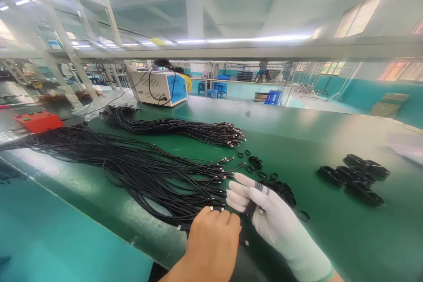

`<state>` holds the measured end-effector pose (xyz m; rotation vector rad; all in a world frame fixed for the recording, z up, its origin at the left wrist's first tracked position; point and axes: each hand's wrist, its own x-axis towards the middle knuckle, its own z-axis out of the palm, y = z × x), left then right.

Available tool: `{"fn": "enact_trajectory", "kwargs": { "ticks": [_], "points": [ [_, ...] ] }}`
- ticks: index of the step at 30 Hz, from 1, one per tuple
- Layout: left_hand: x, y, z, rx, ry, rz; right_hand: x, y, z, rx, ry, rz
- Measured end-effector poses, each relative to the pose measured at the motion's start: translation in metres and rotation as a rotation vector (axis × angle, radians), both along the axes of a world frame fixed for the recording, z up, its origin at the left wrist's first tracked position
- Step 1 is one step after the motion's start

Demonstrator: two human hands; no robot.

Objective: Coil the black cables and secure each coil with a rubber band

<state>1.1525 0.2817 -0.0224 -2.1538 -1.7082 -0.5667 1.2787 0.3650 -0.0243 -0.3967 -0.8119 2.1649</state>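
My bare left hand (213, 240) is closed in a fist around black cable, and plug ends stick out on both sides of it. Right beside it is my right hand (277, 220), in a white glove, fingers stretched out and thumb bent over the palm. Dark bands (251, 208) cross its fingers and palm; how they are held is partly hidden. Left of the hands, a long bundle of black cables (139, 167) lies with its metal plugs towards me. Small black rings (282, 190) are scattered just behind the glove.
A second cable bundle (172, 127) lies farther back on the green table (280, 134). Coiled black loops (353, 176) sit at the right. A red box (38, 122) stands far left, and a white and blue machine (161, 87) stands at the back beneath a metal rail.
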Motion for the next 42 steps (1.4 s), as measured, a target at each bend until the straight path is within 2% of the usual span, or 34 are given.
{"fn": "enact_trajectory", "kwargs": {
  "ticks": [3, 6, 8, 10, 13, 16, 21, 23, 26, 29, 31, 34, 37, 40, 42],
  "points": [
    [-0.014, 0.008, 0.022, 0.081, 0.205, -0.265, -0.006, -0.007, -0.002, -0.010, -0.047, 0.098],
    [-0.033, 0.018, 0.057, -0.038, 0.356, -0.501, -0.014, -0.014, 0.000, -0.003, -0.011, 0.260],
    [-0.043, 0.025, 0.074, -0.134, 0.334, -0.548, -0.017, -0.018, 0.002, -0.004, 0.034, 0.315],
    [-0.050, 0.033, 0.081, -0.210, 0.261, -0.549, -0.018, -0.021, 0.002, -0.042, 0.078, 0.382],
    [-0.055, 0.045, 0.074, -0.299, 0.148, -0.554, -0.018, -0.025, -0.001, -0.109, 0.106, 0.483],
    [-0.057, 0.054, 0.064, -0.360, 0.089, -0.563, -0.020, -0.026, -0.007, -0.107, 0.073, 0.449],
    [-0.060, 0.048, 0.066, -0.179, -0.054, -0.419, -0.020, -0.022, -0.012, -0.202, 0.113, 0.462],
    [-0.058, 0.042, 0.067, -0.184, -0.065, -0.418, -0.019, -0.021, -0.014, -0.235, 0.106, 0.488],
    [-0.052, 0.042, 0.064, -0.343, -0.040, -0.517, -0.016, -0.022, -0.021, -0.233, 0.076, 0.549],
    [-0.049, 0.050, 0.064, -0.541, -0.084, -0.551, -0.011, -0.022, -0.030, -0.209, 0.071, 0.596],
    [-0.050, 0.053, 0.065, -0.670, -0.217, -0.517, -0.009, -0.023, -0.032, -0.196, 0.100, 0.616],
    [-0.051, 0.046, 0.059, -0.792, -0.595, -0.391, -0.008, -0.025, -0.028, -0.185, 0.152, 0.626],
    [-0.048, 0.029, 0.045, -0.742, -0.868, -0.280, -0.012, -0.028, -0.023, -0.146, 0.128, 0.593],
    [-0.042, 0.016, 0.031, -0.598, -0.974, -0.217, -0.016, -0.028, -0.020, -0.031, 0.073, 0.518],
    [-0.039, 0.010, 0.025, -0.520, -1.014, -0.201, -0.016, -0.026, -0.018, 0.046, 0.034, 0.516]
  ]
}}
